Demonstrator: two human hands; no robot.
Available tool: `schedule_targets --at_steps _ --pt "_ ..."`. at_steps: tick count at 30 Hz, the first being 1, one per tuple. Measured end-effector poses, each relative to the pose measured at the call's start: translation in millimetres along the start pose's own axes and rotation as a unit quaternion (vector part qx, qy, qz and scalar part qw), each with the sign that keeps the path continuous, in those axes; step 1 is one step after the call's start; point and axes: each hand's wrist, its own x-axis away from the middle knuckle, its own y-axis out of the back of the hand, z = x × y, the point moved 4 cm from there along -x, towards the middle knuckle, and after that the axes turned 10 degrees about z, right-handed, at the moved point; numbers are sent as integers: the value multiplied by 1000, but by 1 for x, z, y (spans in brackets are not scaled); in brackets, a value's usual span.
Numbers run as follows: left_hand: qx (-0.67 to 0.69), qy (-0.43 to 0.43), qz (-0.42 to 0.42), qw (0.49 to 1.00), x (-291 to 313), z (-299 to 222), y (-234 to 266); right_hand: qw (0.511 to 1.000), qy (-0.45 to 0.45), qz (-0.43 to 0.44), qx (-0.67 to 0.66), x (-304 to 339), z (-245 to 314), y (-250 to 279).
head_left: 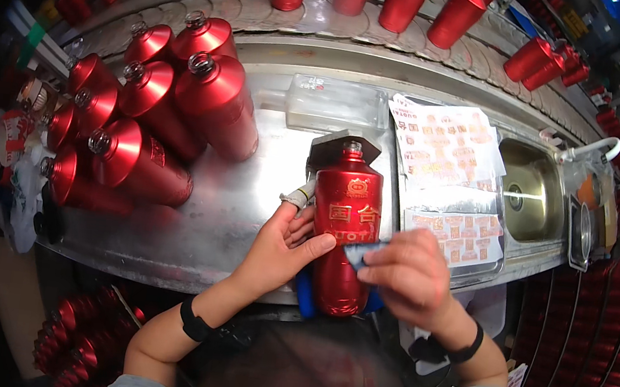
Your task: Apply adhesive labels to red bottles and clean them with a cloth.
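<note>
A glossy red bottle (336, 295) with gold lettering lies in front of me, its clear glass neck pointing away. Its upper end rests against a dark angular support (323, 152), and blue padding (305, 293) shows beneath its base. My left hand (275, 248) grips the bottle's left side, thumb on the front, with a pale wrap (299, 194) around one fingertip. Closed around a small blue flat scraper (357, 255), my right hand (413, 274) hovers at the bottle's right side, slightly blurred. The scraper's edge is by the lettering; whether it touches I cannot tell.
Several red bottles (219, 107) stand on the metal counter to the left. A conveyor (317, 18) carries more behind. Decal sheets (449, 145) lie right of the work, beside a sink (526, 187) with a faucet (601, 150). A clear rectangular block (337, 107) lies behind the support.
</note>
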Motion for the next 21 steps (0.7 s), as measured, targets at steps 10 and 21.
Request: schedule_targets --at_steps 10,21 --pt "19 1 -19 1000 5 1 8 998 -26 -27 49 -6 10 -6" --pt "-49 -78 -63 994 -24 -17 -10 827 -370 -300 -298 26 -47 -28"
